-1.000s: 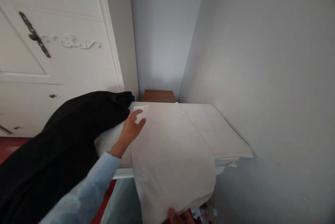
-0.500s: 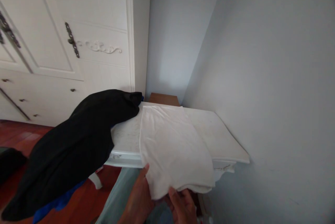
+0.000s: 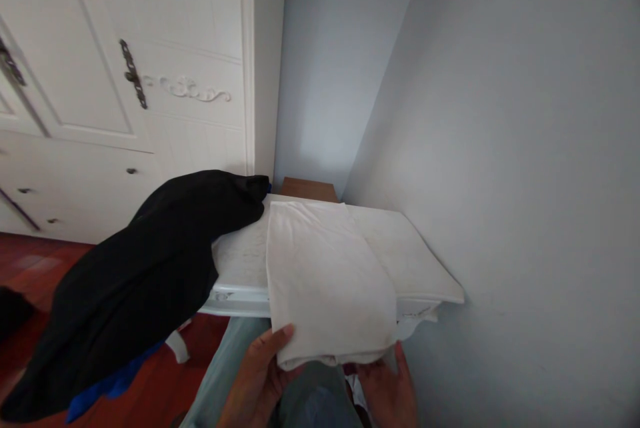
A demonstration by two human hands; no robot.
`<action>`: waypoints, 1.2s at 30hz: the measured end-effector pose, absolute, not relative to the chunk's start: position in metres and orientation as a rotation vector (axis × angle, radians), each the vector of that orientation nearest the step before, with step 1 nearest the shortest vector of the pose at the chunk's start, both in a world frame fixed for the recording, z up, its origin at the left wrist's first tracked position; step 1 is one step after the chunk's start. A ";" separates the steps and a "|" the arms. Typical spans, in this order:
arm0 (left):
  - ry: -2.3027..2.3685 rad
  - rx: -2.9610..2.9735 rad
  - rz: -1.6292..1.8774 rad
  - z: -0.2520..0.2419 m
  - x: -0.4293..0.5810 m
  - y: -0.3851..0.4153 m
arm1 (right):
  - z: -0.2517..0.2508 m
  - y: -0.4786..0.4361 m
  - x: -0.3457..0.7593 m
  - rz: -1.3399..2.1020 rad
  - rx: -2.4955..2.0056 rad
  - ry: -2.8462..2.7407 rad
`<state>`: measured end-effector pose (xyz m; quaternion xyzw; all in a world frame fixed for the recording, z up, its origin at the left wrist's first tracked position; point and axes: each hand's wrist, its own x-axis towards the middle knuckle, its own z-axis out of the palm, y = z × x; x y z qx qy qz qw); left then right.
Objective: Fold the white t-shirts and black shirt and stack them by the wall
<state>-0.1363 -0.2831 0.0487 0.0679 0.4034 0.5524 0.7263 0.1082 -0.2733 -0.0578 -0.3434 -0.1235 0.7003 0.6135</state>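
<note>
A folded white cloth garment [image 3: 330,275] lies over the white tabletop, its near end hanging past the front edge. My left hand [image 3: 260,371] grips the near left corner, thumb on top and fingers underneath. At the near right corner, my right hand [image 3: 387,385] holds the hem from below; its fingers are partly hidden under the cloth, and one digit points up beside the corner. To the left, a black garment [image 3: 150,268] with blue fabric [image 3: 113,385] showing beneath is draped over the table's end and hangs toward the floor.
The narrow white table [image 3: 240,261] stands against a grey wall [image 3: 500,148]. Behind it are a brown box [image 3: 309,189] and a white wardrobe [image 3: 200,28] with dark handles. A dark object [image 3: 13,315] rests on the red wooden floor [image 3: 150,391] at left.
My right hand has moved right, from the middle of the near hem to its right corner. The near edge now hangs straighter. My left hand stays at the left corner.
</note>
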 end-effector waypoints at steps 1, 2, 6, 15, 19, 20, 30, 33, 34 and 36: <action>0.884 0.149 1.219 0.050 -0.137 -0.283 | -0.055 -0.269 0.119 1.598 -0.783 -0.292; 0.878 0.144 1.222 0.050 -0.138 -0.283 | -0.051 -0.264 0.129 1.584 -0.782 -0.287; 0.907 0.100 1.250 0.047 -0.147 -0.282 | -0.030 -0.251 0.164 1.570 -0.873 -0.327; 0.967 0.128 1.308 0.061 -0.165 -0.283 | 0.032 -0.205 0.175 2.039 -0.968 -0.700; 0.949 0.132 1.315 0.064 -0.170 -0.282 | 0.043 -0.169 0.166 2.022 -0.988 -0.715; 0.955 0.136 1.312 0.064 -0.171 -0.282 | 0.045 -0.158 0.165 2.005 -1.007 -0.715; 0.917 0.170 1.325 0.067 -0.179 -0.281 | 0.048 -0.021 0.143 1.693 -1.431 -1.002; 0.928 0.154 1.316 0.066 -0.181 -0.281 | 0.045 0.016 0.135 1.584 -1.455 -1.066; 0.930 0.150 1.309 0.065 -0.181 -0.281 | 0.043 0.028 0.132 1.557 -1.455 -1.085; 0.933 0.143 1.294 0.064 -0.183 -0.280 | 0.039 0.052 0.125 1.489 -1.446 -1.147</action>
